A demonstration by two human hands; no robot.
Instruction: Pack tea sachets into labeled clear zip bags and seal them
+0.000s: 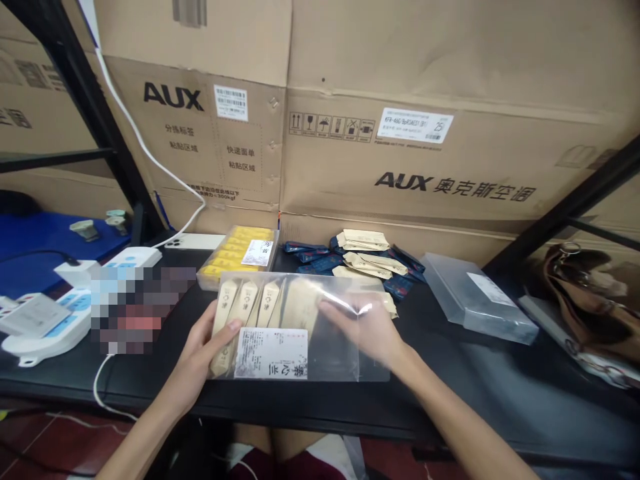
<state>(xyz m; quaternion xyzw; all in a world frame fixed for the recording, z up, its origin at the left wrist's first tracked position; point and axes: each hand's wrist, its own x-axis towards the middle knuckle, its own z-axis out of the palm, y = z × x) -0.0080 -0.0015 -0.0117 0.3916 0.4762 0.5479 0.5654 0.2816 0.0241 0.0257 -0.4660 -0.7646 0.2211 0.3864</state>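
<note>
My left hand (204, 350) grips the left end of a clear plastic box (335, 363), its thumb over the front. Inside that end, several beige packets (249, 300) stand side by side. A white label (271, 353) with dark lettering is on the box's front. My right hand (367, 327) reaches inside the box's right part, seen through the clear plastic. Its thumb and fingers close on another beige packet (300, 303), which lies at a slant beside the standing row. Some of the fingers are blurred by glare.
Behind the box lies a pile of beige packets (367, 240) and dark blue packets (313, 257). A box of yellow packets (235, 250) stands at back left, another clear box (480, 300) at right. A power strip (75, 313) and brown bag (580, 287) flank the black table (450, 393).
</note>
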